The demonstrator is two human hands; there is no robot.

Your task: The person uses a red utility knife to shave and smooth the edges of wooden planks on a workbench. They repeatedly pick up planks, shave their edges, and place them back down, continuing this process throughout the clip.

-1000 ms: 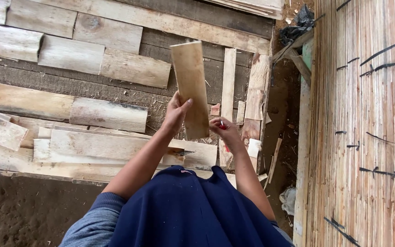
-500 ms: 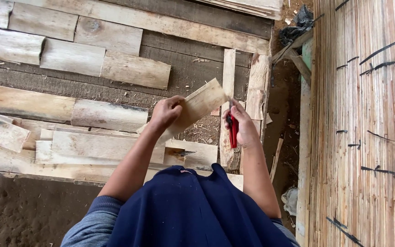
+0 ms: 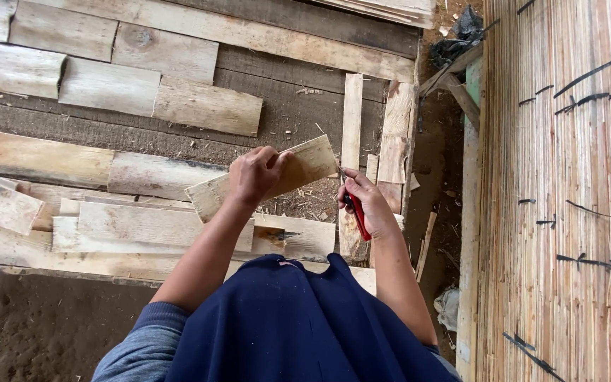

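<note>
Work area hemmed on right by bamboo slat wall (image 3: 567,191); floor covered by loose wooden planks (image 3: 107,99), bare dirt strip left between. Short wood piece (image 3: 298,170) held tilted above planks, near centre, by left hand (image 3: 252,173), grip closed over its middle. Red-handled tool (image 3: 357,212) clasped in right hand (image 3: 369,201), grip closed, just beside piece's right end.

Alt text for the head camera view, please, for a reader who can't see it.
Seen from above, a person's left hand grips a short pale wood plank held at a slant, while the right hand holds a red-handled tool beside its end. Below lie more planks on dark boards; a bamboo-slat wall stands at right.
</note>
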